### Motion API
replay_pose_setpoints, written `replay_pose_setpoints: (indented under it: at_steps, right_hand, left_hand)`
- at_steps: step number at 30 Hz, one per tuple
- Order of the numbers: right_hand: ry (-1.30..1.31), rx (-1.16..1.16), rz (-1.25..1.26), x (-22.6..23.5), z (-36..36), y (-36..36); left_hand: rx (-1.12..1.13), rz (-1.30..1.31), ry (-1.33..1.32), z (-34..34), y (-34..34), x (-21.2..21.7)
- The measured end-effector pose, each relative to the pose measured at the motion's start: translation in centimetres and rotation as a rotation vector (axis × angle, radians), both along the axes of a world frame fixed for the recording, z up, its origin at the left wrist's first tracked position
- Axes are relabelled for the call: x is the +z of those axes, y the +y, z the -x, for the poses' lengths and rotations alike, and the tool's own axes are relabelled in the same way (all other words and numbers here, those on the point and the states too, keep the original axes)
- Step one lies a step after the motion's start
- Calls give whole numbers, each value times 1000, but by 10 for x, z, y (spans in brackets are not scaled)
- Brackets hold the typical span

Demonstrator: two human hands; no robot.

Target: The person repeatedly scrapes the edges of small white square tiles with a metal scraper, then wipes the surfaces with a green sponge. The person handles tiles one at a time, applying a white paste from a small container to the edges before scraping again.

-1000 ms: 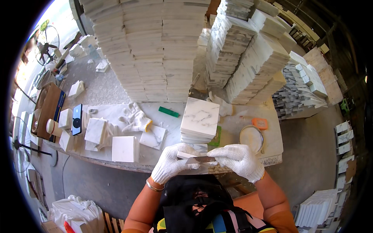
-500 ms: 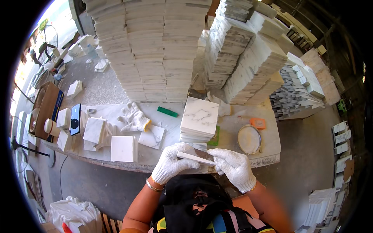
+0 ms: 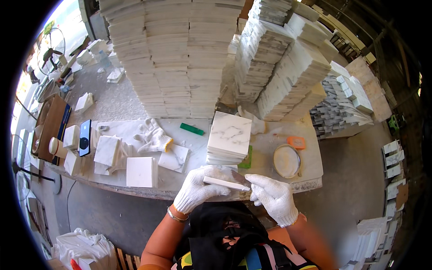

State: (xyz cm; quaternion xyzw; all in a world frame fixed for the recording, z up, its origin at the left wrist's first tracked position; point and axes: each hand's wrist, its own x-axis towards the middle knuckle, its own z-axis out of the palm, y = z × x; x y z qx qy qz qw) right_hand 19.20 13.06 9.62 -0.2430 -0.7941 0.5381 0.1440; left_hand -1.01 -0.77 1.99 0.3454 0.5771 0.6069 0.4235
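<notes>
In my left hand point(image 3: 198, 189), gloved in white knit, a marble tile point(image 3: 220, 182) is gripped with its thin edge turned up toward me. My right hand point(image 3: 273, 198), gloved alike, is closed round a putty knife point(image 3: 241, 179), whose dark blade shows at the tile's right end; the handle is hidden in the glove. Just beyond both hands stands a stack of grey-veined marble tiles point(image 3: 230, 135). To its right on the bench lies a round dish point(image 3: 286, 161) with pale contents.
The stone-topped bench point(image 3: 265, 177) also bears an orange block point(image 3: 296, 142), a green bar point(image 3: 192, 129), a spare glove point(image 3: 153, 137), a phone point(image 3: 84, 137) and small tile piles point(image 3: 140, 172). Tall tile stacks point(image 3: 168, 63) rise behind. A fan point(image 3: 51, 56) stands far left.
The putty knife's blade has come up into clearer view beside the tile's right end as my right hand shifted slightly. My left hand keeps its grip on the tile.
</notes>
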Motion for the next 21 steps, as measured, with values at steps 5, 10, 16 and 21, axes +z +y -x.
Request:
replay_pose_setpoints:
  at_steps: [5,10,16,21]
  right_hand:
    - [58,-13,-21,-6,2,-9]
    - [102,-42,-46,-12,4,-14]
    - [79,-60,-51,-7,1,-10]
    - [59,-76,-61,-7,-5,-13]
  left_hand:
    - [31,-30,26,-3,-1,-1]
    - [24,-64,-11,-4,0,1]
    - [36,-107,-45,-4,-1,-5]
    - [23,-104,-11,-4,-2,-7]
